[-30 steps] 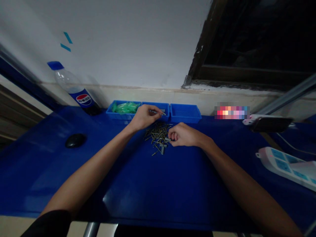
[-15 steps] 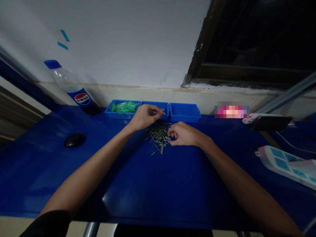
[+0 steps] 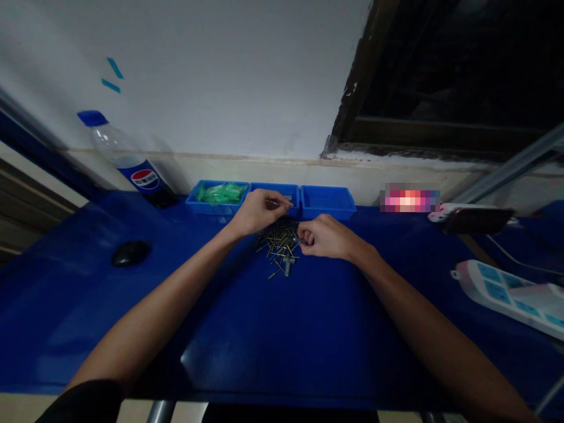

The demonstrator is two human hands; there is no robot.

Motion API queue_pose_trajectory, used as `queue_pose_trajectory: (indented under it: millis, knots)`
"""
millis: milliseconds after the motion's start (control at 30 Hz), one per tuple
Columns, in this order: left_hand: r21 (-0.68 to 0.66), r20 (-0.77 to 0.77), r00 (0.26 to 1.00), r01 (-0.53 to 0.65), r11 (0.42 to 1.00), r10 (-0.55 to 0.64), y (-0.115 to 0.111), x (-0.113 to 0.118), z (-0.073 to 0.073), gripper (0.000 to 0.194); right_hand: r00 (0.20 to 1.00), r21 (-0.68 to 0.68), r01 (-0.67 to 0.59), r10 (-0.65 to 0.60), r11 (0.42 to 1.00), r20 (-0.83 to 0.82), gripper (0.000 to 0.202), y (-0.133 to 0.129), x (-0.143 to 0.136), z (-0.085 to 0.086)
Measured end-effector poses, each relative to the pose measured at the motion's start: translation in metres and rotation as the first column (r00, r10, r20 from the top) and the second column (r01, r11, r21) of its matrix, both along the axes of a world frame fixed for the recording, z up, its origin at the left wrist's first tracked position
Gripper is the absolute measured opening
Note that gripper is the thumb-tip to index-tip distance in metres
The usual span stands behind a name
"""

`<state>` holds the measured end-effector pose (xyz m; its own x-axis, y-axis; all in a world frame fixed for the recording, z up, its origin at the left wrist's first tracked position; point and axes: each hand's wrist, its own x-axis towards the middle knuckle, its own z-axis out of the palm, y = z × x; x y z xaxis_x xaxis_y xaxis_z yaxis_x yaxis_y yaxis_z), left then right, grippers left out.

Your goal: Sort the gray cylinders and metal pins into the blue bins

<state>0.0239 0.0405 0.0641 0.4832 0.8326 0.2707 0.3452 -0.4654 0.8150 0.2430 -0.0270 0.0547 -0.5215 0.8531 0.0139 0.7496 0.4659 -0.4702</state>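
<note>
My left hand (image 3: pixel 259 211) hovers at the front of the middle blue bin (image 3: pixel 296 191), thumb and fingers pinched together. Something small and pale shows at its fingertips, too small to make out. Beside it, my right hand (image 3: pixel 324 236) is closed on a small grey cylindrical piece (image 3: pixel 301 241), at the right side of the pile. The pile of screws (image 3: pixel 275 242), thin and brass-coloured, lies on the blue table below both hands. Another grey cylindrical piece (image 3: pixel 288 267) rests at the pile's near edge. Grey pieces show partly in the middle bin behind my left hand.
The left bin (image 3: pixel 215 208) holds green plastic packets (image 3: pixel 222 192); the right bin (image 3: pixel 328 208) stands alongside. A cola bottle (image 3: pixel 143 176) and a black mouse (image 3: pixel 131 253) are at left. A phone (image 3: pixel 479 221) and a white power strip (image 3: pixel 506 294) are at right.
My right hand has lifted slightly off the pile with the grey cylindrical piece in its fingers. My left hand has hardly moved. The whole view has shifted a little.
</note>
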Motion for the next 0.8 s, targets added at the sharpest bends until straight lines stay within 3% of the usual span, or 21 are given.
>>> queue_pose_trajectory:
  millis: [167,333,633,800]
  knots:
    - [0.007,0.007,1.000,0.010,1.000,-0.010,0.000,0.000,-0.001,0.023,0.999,0.028,-0.022,0.023,0.999,-0.039,0.005,0.005,0.003,-0.001]
    - [-0.009,0.020,0.998,0.054,0.999,-0.054,0.000,0.001,-0.001,0.023,0.973,0.009,0.034,-0.031,0.999,-0.230,0.008,0.006,0.006,0.006]
    - [-0.035,-0.026,0.988,0.153,0.988,-0.154,-0.004,0.002,0.002,0.023,0.780,-0.218,0.118,-0.226,0.969,-0.584,0.025,0.011,0.012,0.001]
    - [-0.144,0.025,0.968,0.250,0.957,-0.249,-0.007,0.003,0.003,0.027,0.677,-0.229,0.151,-0.269,0.962,-0.685,0.027,0.013,0.012,-0.002]
